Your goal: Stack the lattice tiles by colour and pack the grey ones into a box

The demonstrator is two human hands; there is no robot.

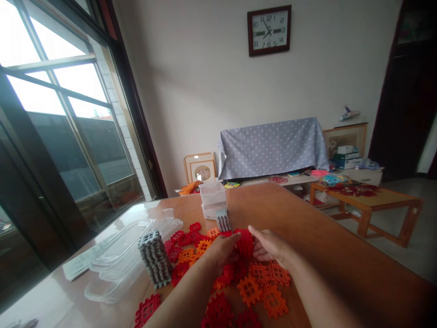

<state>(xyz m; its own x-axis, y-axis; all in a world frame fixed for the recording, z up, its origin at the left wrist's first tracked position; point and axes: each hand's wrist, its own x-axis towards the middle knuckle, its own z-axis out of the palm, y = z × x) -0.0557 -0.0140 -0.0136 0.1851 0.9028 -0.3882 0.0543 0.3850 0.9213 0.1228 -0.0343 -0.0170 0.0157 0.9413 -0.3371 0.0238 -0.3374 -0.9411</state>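
Observation:
Between my two hands stands a stack of red interlocking plastic tiles (pixel 244 242). My left hand (pixel 223 251) is closed on its left side, the thumb along the top. At its right side, my right hand (pixel 270 247) grips with the thumb raised near the top edge and the fingers lower down. Loose red tiles (pixel 218 310) and orange tiles (pixel 250 290) with window-like openings lie around and below my hands. A tall grey tile stack (pixel 154 259) stands to the left, and a shorter grey stack (pixel 223 220) is just beyond my hands.
Clear plastic containers (pixel 213 200) stand at the table's far end. Transparent lids (pixel 119 246) lie on the left over a paper sheet (pixel 73 269). The brown table (pixel 307 228) extends to the right, with a low wooden bench (pixel 382 205) beyond its edge.

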